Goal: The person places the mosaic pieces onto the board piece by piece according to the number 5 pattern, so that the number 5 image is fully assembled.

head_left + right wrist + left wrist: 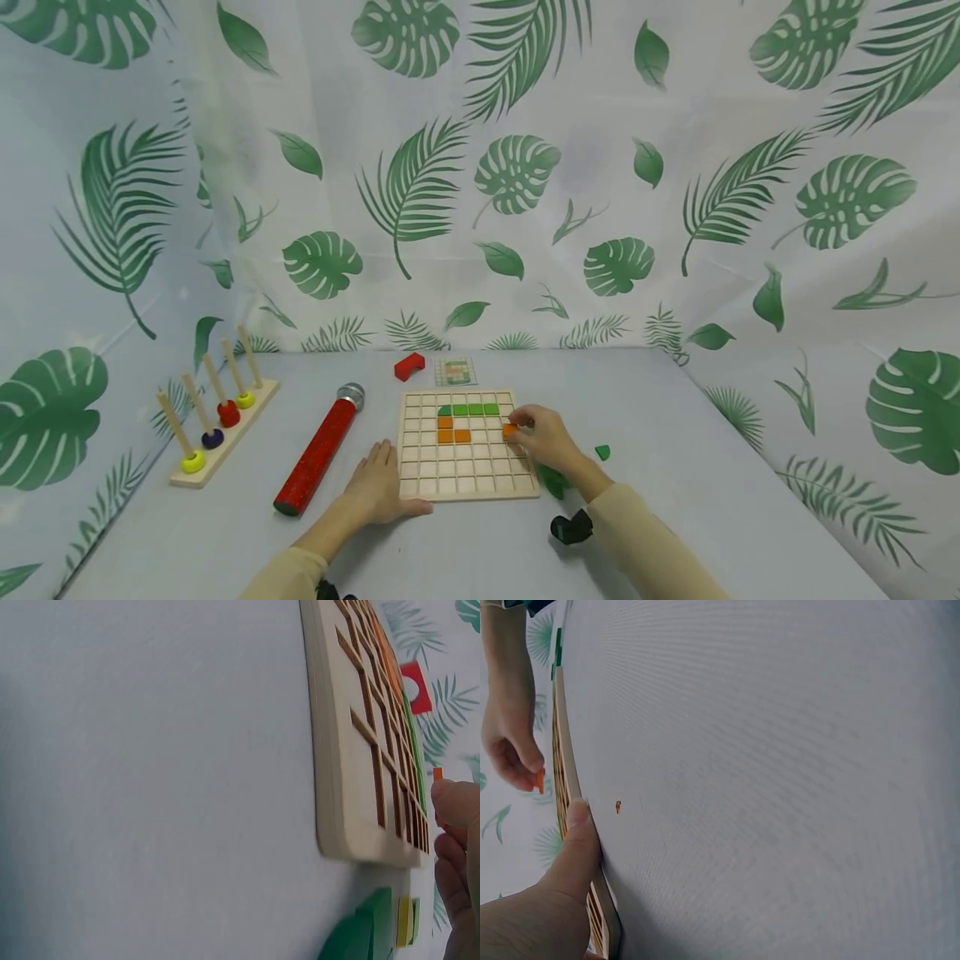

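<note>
A wooden grid board (pixel 468 473) lies in the middle of the table. Along its upper rows are a dark green curved tile (pixel 445 410) and a line of light green tiles (pixel 476 409), with orange tiles (pixel 446 436) below them. My left hand (pixel 373 487) rests at the board's near left corner, fingers along the left side; its thumb (pixel 577 832) touches the near edge. Between thumb and fingers my right hand (pixel 553 440) pinches an orange tile (pixel 438 775), held over the board's right edge.
Green pieces (pixel 553 482) lie beneath the right wrist, and a small green piece (pixel 602 452) lies farther right. Behind the board are a pattern card (pixel 454 372) and a red arch block (pixel 409 367). To the left are a red microphone-shaped tube (pixel 318 454) and a peg stand (pixel 232 435) with rings.
</note>
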Motion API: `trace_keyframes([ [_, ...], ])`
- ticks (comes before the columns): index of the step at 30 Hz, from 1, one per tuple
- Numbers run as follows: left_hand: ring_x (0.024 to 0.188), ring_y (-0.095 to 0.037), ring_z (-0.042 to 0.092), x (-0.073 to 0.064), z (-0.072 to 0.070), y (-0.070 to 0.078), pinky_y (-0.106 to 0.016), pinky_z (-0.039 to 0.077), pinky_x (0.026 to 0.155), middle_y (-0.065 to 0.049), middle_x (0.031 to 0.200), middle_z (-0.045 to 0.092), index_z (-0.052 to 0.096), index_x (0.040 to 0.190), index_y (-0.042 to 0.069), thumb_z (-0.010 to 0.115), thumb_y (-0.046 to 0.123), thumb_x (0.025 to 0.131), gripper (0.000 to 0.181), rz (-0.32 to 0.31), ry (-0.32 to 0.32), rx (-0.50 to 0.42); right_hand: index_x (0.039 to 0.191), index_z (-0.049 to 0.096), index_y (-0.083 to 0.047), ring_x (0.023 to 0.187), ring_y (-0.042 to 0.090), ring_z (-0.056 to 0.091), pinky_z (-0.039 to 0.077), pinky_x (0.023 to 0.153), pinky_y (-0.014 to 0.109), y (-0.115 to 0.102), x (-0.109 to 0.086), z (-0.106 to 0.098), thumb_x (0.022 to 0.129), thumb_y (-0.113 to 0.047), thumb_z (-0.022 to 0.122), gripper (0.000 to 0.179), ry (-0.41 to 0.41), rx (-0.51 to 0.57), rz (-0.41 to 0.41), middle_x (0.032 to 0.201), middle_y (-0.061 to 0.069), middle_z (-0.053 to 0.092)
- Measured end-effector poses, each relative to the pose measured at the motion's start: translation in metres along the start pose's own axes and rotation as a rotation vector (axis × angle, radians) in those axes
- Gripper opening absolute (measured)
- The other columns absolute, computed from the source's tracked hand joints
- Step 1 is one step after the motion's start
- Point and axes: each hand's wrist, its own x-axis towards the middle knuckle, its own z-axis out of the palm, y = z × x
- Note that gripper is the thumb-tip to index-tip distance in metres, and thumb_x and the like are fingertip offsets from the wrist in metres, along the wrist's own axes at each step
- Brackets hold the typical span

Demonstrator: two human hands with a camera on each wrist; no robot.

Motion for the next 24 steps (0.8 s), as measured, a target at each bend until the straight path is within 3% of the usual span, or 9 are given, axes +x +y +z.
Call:
trace_keyframes([
  [12, 0.133, -0.046, 0.025, 0.000, 0.001, -0.001, -0.056, 0.024, 0.107, -0.034, 0.142, 0.029, 0.031, 0.135, -0.019, 0.077, 0.059, 0.066, 0.114, 0.005, 0.009, -0.014, 0.102, 0.065, -0.001, 0.090, 0.019, 0.063, 0.054, 0.075, 0.028, -0.014, 0.003, 0.018, 0.082, -0.004, 0.071, 0.021, -0.057, 0.043, -0.075, 0.097, 0.006, 0.065],
  [24, 0.133, -0.046, 0.026, -0.001, 0.000, 0.000, -0.055, 0.024, 0.108, -0.034, 0.142, 0.030, 0.030, 0.135, -0.019, 0.078, 0.057, 0.066, 0.113, 0.007, 0.022, -0.024, 0.103, 0.066, -0.005, 0.086, 0.014, 0.060, 0.052, 0.074, 0.028, -0.026, 0.011, 0.037, 0.082, -0.009, 0.072, 0.022, -0.076, -0.064, -0.098, 0.096, 0.002, 0.064],
])
